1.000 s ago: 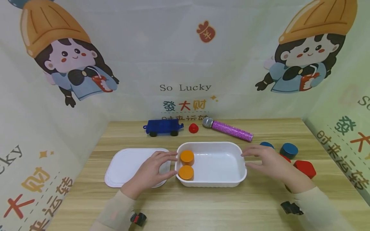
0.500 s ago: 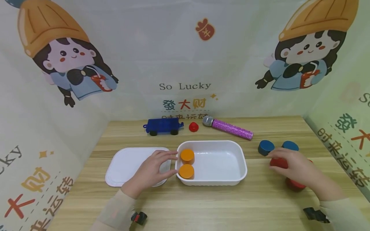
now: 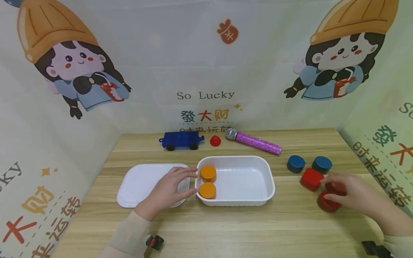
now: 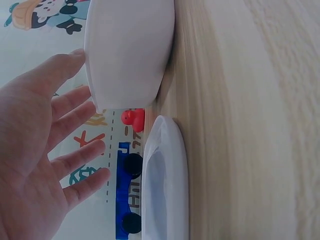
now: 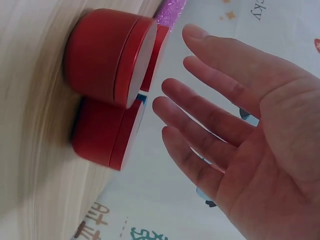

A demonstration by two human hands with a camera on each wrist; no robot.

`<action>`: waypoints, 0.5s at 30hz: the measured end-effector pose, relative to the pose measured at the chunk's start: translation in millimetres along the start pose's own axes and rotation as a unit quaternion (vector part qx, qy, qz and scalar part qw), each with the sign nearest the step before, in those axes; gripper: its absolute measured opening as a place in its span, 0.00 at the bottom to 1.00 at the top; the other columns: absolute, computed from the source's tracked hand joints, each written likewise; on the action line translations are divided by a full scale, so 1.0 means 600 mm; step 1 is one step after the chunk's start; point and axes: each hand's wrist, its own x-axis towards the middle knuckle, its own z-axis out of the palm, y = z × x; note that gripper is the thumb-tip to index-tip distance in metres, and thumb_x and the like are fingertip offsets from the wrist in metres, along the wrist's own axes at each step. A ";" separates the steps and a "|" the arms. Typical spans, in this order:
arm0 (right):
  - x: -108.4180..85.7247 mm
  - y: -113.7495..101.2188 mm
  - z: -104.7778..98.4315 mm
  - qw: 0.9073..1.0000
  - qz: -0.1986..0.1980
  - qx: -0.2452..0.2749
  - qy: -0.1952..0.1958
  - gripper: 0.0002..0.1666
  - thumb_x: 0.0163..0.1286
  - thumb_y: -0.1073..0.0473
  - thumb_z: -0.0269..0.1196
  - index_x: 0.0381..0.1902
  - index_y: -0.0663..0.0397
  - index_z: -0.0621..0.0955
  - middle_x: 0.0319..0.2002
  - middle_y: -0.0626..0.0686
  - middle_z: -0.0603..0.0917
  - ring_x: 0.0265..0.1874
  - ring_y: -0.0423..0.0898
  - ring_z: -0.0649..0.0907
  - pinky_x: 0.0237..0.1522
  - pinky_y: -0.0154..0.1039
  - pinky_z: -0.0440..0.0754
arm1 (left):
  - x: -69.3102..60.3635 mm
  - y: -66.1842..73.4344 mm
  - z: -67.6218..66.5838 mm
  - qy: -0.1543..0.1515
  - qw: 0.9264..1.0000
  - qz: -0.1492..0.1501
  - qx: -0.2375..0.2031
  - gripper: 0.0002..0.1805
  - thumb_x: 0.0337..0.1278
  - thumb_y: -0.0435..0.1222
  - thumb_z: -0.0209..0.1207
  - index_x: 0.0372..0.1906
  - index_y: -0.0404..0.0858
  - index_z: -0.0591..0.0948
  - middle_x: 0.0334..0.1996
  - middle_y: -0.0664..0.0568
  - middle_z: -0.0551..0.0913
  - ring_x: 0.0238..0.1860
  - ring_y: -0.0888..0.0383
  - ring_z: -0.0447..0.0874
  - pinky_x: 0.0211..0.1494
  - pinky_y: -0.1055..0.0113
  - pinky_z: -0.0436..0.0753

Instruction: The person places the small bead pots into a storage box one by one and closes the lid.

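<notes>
My left hand stays at the left end of a white plastic box, thumb and fingertips at its rim, fingers fairly straight. Inside that box, two round orange tins stand along the left end. My right hand hovers over a group of red tins, its fingers spread and apart from them in the right wrist view. The near one is a round red tin; a squarish red tin sits farther left. Another red tin is partly covered by my fingers in the head view.
Two round blue tins stand behind the red ones. A white lid lies left of the box, partly under my left hand. Along the back are a blue toy wagon, a small red toy and a glittery purple microphone.
My right hand has moved right, from the box's right end across the squarish red tin to above the nearer red tins. The left hand and box have stayed put.
</notes>
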 end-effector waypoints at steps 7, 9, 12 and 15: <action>-0.017 0.001 -0.001 0.998 0.046 0.013 -0.040 0.23 0.49 0.59 0.82 0.43 0.56 0.88 0.39 0.48 0.89 0.34 0.42 0.85 0.36 0.35 0.86 | 0.000 0.001 0.001 0.011 1.000 0.012 0.000 0.26 0.61 0.54 0.69 0.62 0.50 0.84 0.70 0.56 0.79 0.69 0.51 0.74 0.73 0.45 0.75; -0.019 0.002 0.000 0.998 0.050 0.007 -0.043 0.23 0.49 0.58 0.83 0.44 0.56 0.88 0.39 0.48 0.89 0.33 0.40 0.84 0.35 0.35 0.85 | 0.000 0.001 0.001 0.013 1.000 0.017 0.000 0.26 0.61 0.54 0.69 0.62 0.50 0.84 0.70 0.56 0.79 0.69 0.51 0.74 0.73 0.45 0.75; -0.021 0.005 -0.001 0.997 0.056 0.005 -0.052 0.23 0.49 0.57 0.82 0.44 0.56 0.88 0.39 0.47 0.88 0.32 0.39 0.83 0.34 0.36 0.85 | -0.001 0.002 0.000 0.014 1.000 0.020 0.000 0.25 0.62 0.53 0.69 0.62 0.50 0.84 0.69 0.57 0.79 0.69 0.51 0.74 0.73 0.45 0.75; -0.022 0.008 -0.002 0.995 0.068 0.009 -0.069 0.24 0.50 0.56 0.82 0.44 0.57 0.88 0.40 0.48 0.88 0.32 0.38 0.82 0.34 0.36 0.84 | -0.001 0.002 0.000 0.016 1.000 0.023 0.000 0.26 0.62 0.53 0.69 0.62 0.49 0.84 0.70 0.57 0.79 0.69 0.51 0.74 0.73 0.46 0.75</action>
